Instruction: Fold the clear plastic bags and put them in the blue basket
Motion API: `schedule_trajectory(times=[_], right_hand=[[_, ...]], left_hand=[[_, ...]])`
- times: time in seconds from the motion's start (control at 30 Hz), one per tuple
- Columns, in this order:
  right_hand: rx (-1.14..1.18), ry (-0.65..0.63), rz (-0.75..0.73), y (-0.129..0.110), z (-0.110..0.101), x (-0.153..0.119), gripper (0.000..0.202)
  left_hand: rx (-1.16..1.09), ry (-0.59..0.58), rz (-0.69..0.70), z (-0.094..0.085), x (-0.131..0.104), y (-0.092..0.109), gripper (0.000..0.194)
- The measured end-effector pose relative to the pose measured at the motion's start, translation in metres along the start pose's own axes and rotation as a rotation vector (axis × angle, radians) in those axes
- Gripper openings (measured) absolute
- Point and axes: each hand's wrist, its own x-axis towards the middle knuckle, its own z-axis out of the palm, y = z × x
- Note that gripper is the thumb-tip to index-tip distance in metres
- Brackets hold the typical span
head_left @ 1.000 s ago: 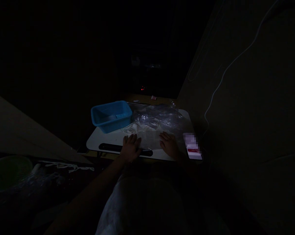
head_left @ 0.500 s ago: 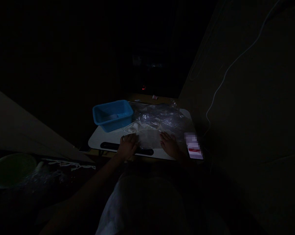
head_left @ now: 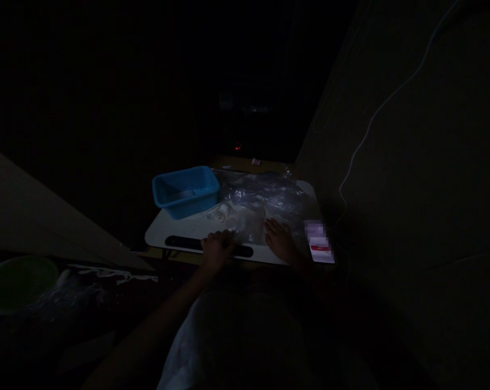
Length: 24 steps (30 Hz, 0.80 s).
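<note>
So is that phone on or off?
On: the phone glows in the dark, pale with a red patch, right of the right hand. Part of it is pixelated.

We see a very dark room, far side nearly black. Right: plain dull wall (head_left: 415, 179), white cable (head_left: 352, 157) running down by it in a loose curve. Left: pale slanted panel (head_left: 45, 211), too dim for us to call wall or furniture. We get one small red light (head_left: 237, 147) glowing at the back, beyond a white table (head_left: 158, 230) with rounded corners and a dark slot (head_left: 183, 242) near its front edge. Yellowish-brown strip (head_left: 242, 162) behind the table; floor or ledge, we can't tell.
</note>
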Motion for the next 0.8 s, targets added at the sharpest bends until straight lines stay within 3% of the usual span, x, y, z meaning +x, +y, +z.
schedule_trajectory(times=[0.23, 0.33, 0.47, 0.53, 0.63, 0.8], right_hand=[[-0.009, 0.003, 0.007, -0.001, -0.001, 0.001, 0.036], [-0.036, -0.033, -0.017, -0.002, -0.004, 0.001, 0.03], [-0.057, -0.092, -0.008, -0.003, -0.005, 0.001, 0.031], [-0.041, -0.099, 0.01, -0.003, -0.004, 0.001, 0.03], [-0.004, -0.063, 0.011, -0.003, -0.004, 0.002, 0.032], [0.018, -0.012, 0.015, -0.003, -0.003, 0.003, 0.043]], left_hand=[[-0.087, -0.034, 0.008, -0.002, 0.015, 0.003, 0.038], [-0.101, -0.062, 0.071, 0.002, 0.019, 0.005, 0.03], [-0.159, 0.037, 0.162, 0.007, 0.019, 0.008, 0.025], [-0.207, 0.096, 0.243, 0.007, 0.02, 0.011, 0.029], [-0.273, 0.075, 0.365, 0.005, 0.023, 0.014, 0.04], [-0.245, 0.004, 0.341, 0.0, 0.037, 0.016, 0.052]])
